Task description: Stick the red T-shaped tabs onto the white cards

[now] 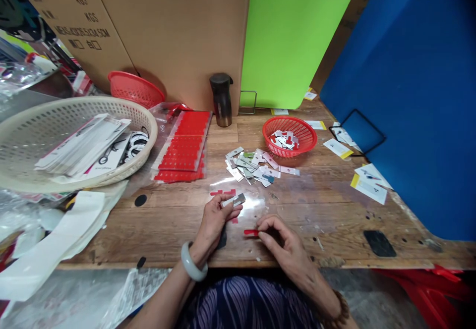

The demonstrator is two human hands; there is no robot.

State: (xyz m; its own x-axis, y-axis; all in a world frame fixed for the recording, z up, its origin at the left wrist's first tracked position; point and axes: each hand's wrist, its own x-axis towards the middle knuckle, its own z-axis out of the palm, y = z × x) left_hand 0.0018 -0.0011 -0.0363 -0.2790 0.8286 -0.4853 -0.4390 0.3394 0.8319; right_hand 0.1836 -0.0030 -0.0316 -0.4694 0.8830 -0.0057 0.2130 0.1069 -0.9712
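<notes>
My left hand [219, 218] grips a small grey metal piece [238, 200] between thumb and fingers, over the near middle of the wooden table. To its right, my right hand [280, 240] pinches a small red strip [250, 233] that points left. Several red pieces [216, 193] lie on the table just beyond my left hand, and one shows partly below its fingers. Further back is a loose pile of small flat silvery and white pieces [253, 166]. A red basket [309, 145] behind the pile holds white pieces with red parts.
A cream basket [150, 143] with printed cards stands at the left, beside red perforated sheets [186, 143]. A dark tumbler [222, 101] stands near the cardboard [178, 31]. Green [293, 31] and blue boards [416, 106] rise behind and right; cards [370, 188] lie by the blue one.
</notes>
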